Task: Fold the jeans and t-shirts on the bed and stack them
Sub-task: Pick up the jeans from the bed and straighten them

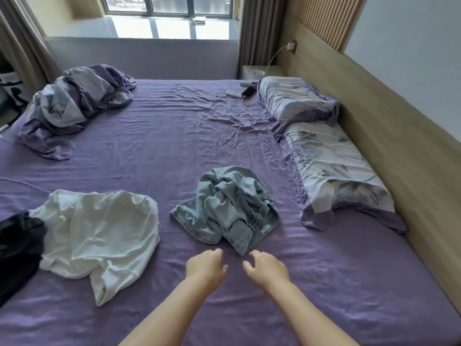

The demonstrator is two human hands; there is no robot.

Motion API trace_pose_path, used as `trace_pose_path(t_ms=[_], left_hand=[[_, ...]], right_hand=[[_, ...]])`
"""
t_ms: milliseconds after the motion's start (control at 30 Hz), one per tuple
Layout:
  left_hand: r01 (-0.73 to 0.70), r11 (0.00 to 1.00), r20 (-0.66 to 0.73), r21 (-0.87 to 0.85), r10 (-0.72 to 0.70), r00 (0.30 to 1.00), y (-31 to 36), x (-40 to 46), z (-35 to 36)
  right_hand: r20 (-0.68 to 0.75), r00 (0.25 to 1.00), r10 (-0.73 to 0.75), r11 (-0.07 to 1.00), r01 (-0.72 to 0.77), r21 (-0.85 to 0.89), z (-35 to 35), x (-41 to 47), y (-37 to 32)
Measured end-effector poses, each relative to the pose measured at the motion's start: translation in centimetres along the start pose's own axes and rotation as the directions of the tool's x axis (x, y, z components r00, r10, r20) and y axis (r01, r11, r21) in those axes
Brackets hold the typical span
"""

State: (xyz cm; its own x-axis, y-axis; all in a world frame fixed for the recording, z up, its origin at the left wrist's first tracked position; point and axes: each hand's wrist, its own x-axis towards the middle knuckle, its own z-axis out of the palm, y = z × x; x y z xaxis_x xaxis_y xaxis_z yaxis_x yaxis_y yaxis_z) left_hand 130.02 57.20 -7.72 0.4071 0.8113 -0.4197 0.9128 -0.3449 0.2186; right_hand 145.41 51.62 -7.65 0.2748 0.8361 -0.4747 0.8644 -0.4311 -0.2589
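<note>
A purple bed by a window, clothes unfolded, both hands empty.

The jeans lie in a crumpled heap near the bed's middle, just beyond the left hand and right hand, which hover over the sheet with fingers loosely curled, holding nothing and touching no cloth. A white t-shirt is spread rumpled to the left, a black garment touching its edge. Nothing looks folded or stacked, so the whole task seems left. Farther off: pillows, a bunched duvet, a phone.
</note>
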Motion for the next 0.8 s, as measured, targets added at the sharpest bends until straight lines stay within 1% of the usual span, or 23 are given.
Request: trace_pose_path(t_ms=[133,267,467,567,667,800], left_hand=[[0.042,0.999,-0.005,-0.033,-0.042,0.999,1.0,4.5,-0.7],[0.038,0.995,-0.01,-0.09,-0.039,0.999,1.3,8.3,-0.9],[0.038,0.995,0.013,-0.096,-0.037,0.999,1.0,13.2,-0.1],[0.057,0.985,0.044,-0.16,-0.051,0.998,0.6,15.8,0.8],[0.093,0.977,0.057,-0.194,-0.083,0.995,-0.2,18.4,2.2],[0.131,0.958,0.074,-0.255,-0.115,0.991,-1.3,20.9,4.1]], right_hand=[[0.025,0.999,-0.024,1.0,0.024,0.006,-0.8,5.2,0.1],[0.06,0.998,-0.029,0.999,0.028,0.027,-1.2,9.2,0.1],[0.064,0.998,0.016,0.999,-0.018,0.029,-1.7,14.7,1.5],[0.075,0.997,0.024,0.998,-0.028,0.063,-0.6,17.0,1.8],[0.115,0.993,0.024,0.991,-0.039,0.127,1.4,18.7,1.5],[0.133,0.991,-0.017,0.98,-0.009,0.198,3.9,20.4,0.8]])
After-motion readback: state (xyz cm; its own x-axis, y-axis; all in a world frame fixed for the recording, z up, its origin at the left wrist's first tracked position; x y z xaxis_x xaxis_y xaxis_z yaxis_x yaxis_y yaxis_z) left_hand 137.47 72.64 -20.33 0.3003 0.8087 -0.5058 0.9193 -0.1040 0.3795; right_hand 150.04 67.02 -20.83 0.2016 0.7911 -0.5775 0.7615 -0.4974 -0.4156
